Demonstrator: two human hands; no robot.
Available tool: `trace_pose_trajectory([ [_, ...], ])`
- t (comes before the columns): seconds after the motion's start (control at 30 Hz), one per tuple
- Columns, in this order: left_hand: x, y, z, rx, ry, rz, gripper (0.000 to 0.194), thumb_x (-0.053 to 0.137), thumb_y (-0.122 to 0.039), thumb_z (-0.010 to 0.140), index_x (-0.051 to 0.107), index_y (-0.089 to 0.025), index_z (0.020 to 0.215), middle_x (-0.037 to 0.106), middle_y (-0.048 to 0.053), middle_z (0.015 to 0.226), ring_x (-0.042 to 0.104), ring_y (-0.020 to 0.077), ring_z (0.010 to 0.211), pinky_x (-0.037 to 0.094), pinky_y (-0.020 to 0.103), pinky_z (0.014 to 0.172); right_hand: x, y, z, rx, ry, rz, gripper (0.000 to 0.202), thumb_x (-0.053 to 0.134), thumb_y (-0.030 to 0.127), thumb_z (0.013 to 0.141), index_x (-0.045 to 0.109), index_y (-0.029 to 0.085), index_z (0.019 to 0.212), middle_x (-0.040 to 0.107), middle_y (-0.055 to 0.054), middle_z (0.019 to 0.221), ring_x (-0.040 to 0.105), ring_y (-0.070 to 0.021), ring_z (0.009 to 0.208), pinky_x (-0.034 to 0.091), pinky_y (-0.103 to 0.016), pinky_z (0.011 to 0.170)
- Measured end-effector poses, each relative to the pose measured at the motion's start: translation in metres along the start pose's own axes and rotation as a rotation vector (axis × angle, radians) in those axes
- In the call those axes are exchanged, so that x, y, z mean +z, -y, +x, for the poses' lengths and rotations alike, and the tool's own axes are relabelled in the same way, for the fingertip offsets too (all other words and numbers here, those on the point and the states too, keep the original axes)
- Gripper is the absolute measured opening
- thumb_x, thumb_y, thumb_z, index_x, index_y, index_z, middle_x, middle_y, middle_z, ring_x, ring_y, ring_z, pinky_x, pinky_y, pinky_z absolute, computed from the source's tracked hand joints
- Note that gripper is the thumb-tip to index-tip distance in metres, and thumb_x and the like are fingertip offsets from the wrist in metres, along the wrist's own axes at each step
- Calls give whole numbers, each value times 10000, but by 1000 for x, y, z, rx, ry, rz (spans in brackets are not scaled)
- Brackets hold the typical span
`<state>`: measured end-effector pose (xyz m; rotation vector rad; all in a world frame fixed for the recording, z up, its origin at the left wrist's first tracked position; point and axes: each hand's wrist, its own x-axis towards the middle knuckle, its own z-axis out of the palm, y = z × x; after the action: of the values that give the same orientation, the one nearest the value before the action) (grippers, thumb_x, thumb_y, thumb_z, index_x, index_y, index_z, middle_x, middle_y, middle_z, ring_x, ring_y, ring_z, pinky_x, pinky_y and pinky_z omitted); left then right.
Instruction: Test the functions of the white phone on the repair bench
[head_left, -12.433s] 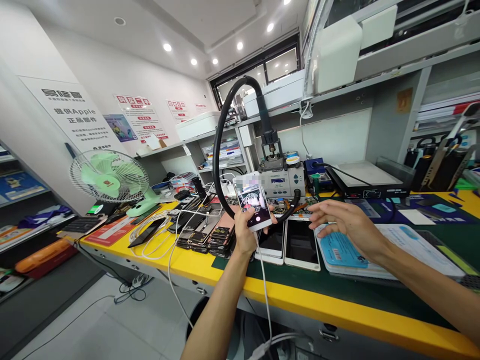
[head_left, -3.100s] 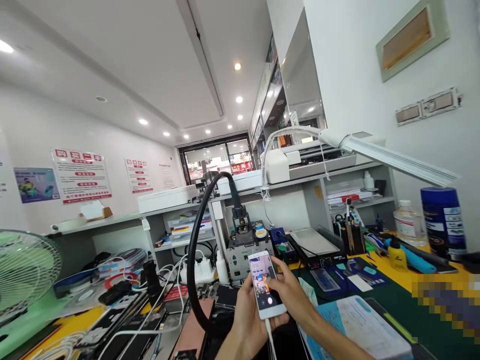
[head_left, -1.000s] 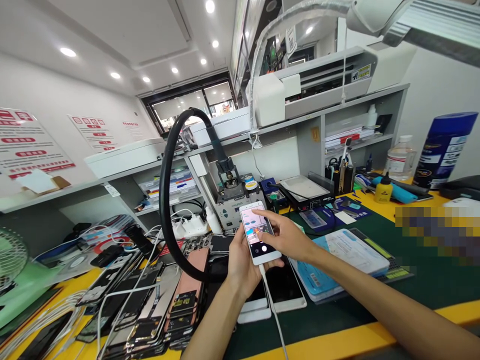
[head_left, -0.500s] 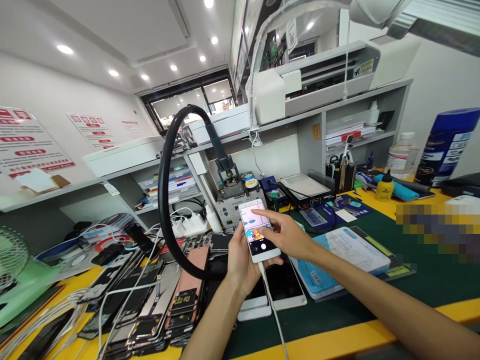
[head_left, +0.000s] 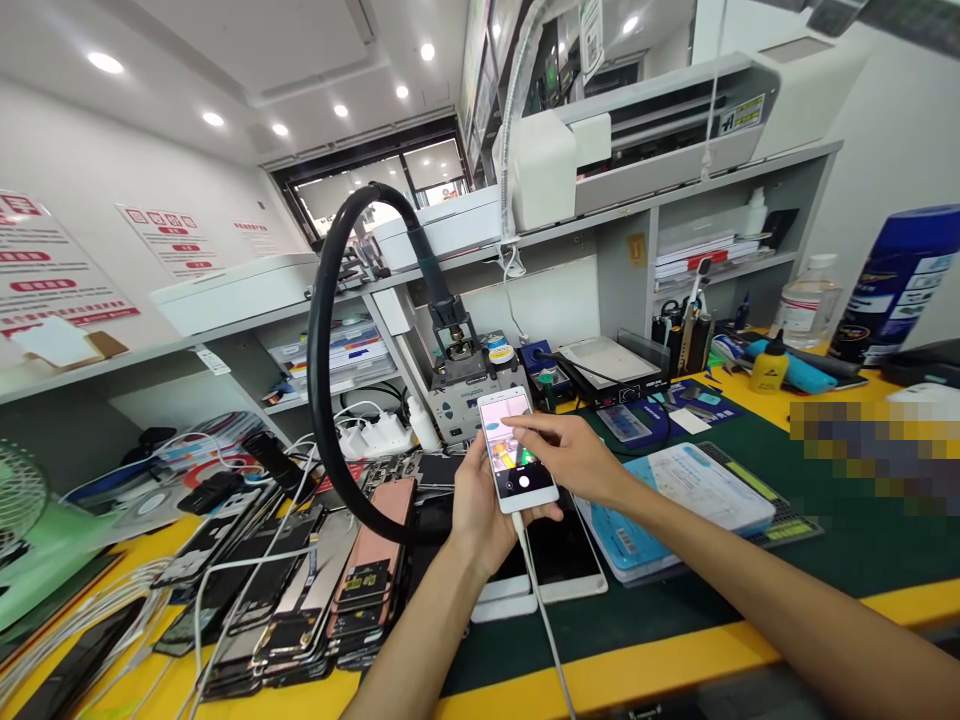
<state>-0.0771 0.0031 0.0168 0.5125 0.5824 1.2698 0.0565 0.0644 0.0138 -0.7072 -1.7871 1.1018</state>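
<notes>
My left hand is wrapped round a white smartphone from below and behind. Its screen is lit with what looks like a camera view, a white round button near the bottom. From the phone's lower end a white cable runs down toward me. My right hand comes in from the right with its fingers over the screen; it holds nothing, and the index finger reaches the upper part of the picture. Below the phone, a white-framed phone with a dark screen lies on the green mat.
On the left lie stacks of phone parts and loose cables. A thick black hose arches beside my left hand. To the right are a blue-and-white plastic case, a yellow bottle and a spray can. A soldering station stands behind.
The picture on the phone's screen has shifted. My right fingers have moved slightly on the screen, and the whole view has tilted down a little.
</notes>
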Motion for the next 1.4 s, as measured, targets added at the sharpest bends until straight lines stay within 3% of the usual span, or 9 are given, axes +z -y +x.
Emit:
trace_pose_trajectory([
  [0.27, -4, -3, -1, -3, 9, -6, 504, 411, -495, 988, 601, -125, 1273, 717, 141, 945, 712, 253, 744, 614, 411, 623, -2, 7, -1, 36, 66, 66, 378, 588, 364, 919, 711, 218, 1245, 735, -65, 1150, 701, -206, 882, 557, -279, 702],
  [0.47, -8, -4, 2, -4, 30, -6, 509, 420, -497, 985, 632, -108, 1236, 720, 149, 957, 715, 255, 750, 620, 410, 617, -2, 9, -2, 12, 103, 106, 613, 660, 241, 854, 512, 229, 1449, 710, -67, 1206, 695, -202, 942, 565, -296, 775],
  [0.63, -4, -4, 1, -2, 10, -16, 489, 414, -476, 990, 617, -130, 1270, 725, 136, 940, 718, 255, 748, 622, 418, 617, -1, 3, -1, -6, 50, 31, 420, 671, 313, 863, 682, 238, 1276, 702, -59, 1233, 700, -219, 955, 568, -301, 777],
  [0.87, -4, -3, 1, -3, 5, -16, 505, 402, -488, 991, 619, -123, 1263, 723, 144, 947, 719, 263, 760, 621, 426, 628, 1, 1, -1, 1, 31, 20, 304, 655, 393, 877, 789, 228, 1094, 764, -64, 1071, 712, -241, 913, 565, -311, 749],
  [0.97, -3, -3, 0, -1, -1, -26, 513, 380, -489, 996, 630, -114, 1240, 721, 150, 945, 718, 266, 765, 620, 427, 624, 1, 5, -2, -1, 37, 26, 331, 675, 376, 861, 769, 220, 1137, 754, -61, 1108, 708, -230, 920, 564, -304, 766],
  [1.17, 1, -4, -1, -1, -24, -8, 528, 384, -500, 993, 644, -95, 1210, 715, 159, 955, 714, 258, 757, 620, 409, 611, 1, 9, -4, -7, 68, 97, 599, 696, 272, 827, 559, 212, 1408, 696, -75, 1243, 704, -211, 940, 574, -290, 753],
  [1.27, 1, -4, -1, 2, -31, -6, 523, 397, -508, 988, 636, -113, 1234, 716, 152, 955, 713, 254, 748, 618, 403, 606, 2, 6, -3, -10, 48, 52, 516, 693, 287, 831, 630, 230, 1341, 679, -70, 1281, 704, -218, 946, 573, -290, 740],
  [1.4, 0, -4, -1, -5, -34, -9, 525, 386, -503, 990, 623, -118, 1257, 717, 149, 942, 712, 251, 729, 617, 403, 600, 3, -1, -2, -4, 33, 4, 327, 680, 350, 850, 765, 237, 1145, 751, -54, 1121, 711, -226, 902, 558, -290, 725],
])
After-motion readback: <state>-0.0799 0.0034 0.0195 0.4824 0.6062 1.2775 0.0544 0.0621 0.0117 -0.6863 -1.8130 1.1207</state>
